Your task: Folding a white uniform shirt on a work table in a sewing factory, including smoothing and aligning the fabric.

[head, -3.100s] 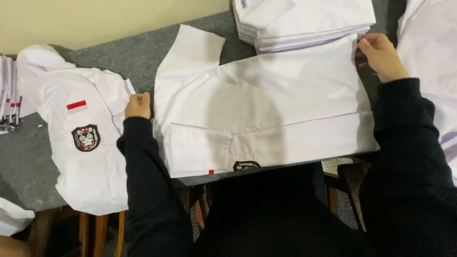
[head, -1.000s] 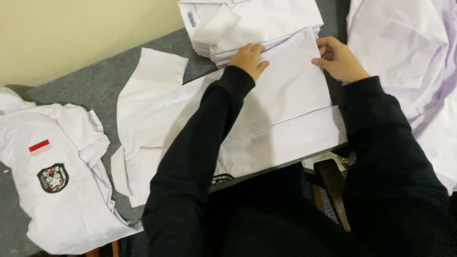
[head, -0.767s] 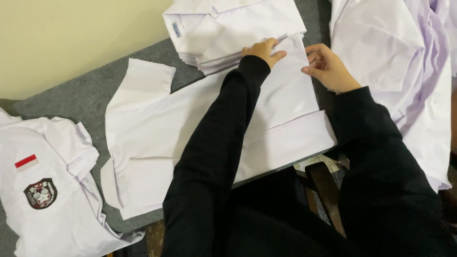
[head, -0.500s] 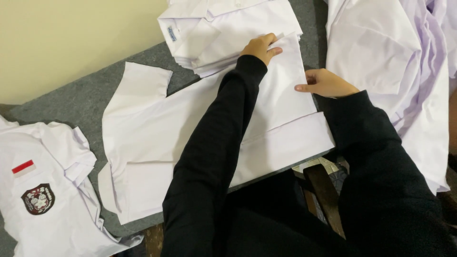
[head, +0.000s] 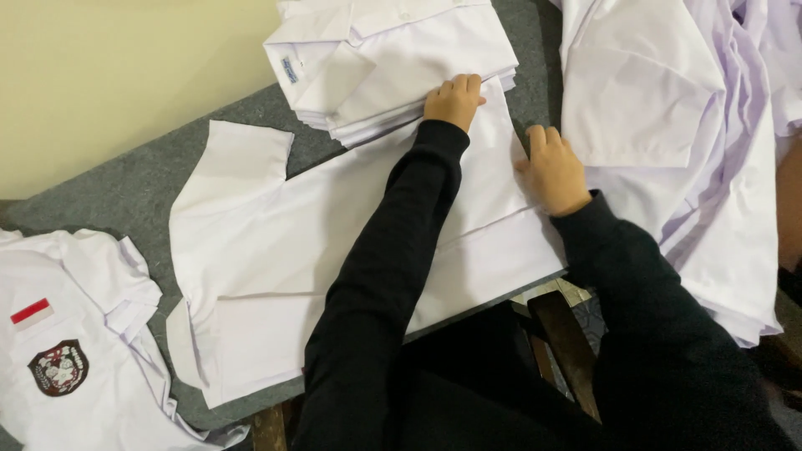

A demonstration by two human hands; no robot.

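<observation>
A white shirt (head: 276, 250) lies spread flat on the grey table (head: 109, 196), one short sleeve pointing to the far left. My left hand (head: 454, 98) reaches across it and grips its far edge, right against a stack of folded white shirts (head: 393, 58). My right hand (head: 551, 171) rests on the shirt's right edge with fingers curled over the cloth. Both arms are in black sleeves.
A heap of loose white shirts (head: 693, 142) covers the right side. Another white shirt with a dark crest and a red and white patch (head: 63, 351) lies at the near left. A wooden chair frame (head: 564, 342) shows below the table's edge. A pale wall is behind.
My right hand has slid from the shirt's far edge down along its right side, toward me. My left hand stays at the far edge by the stack.
</observation>
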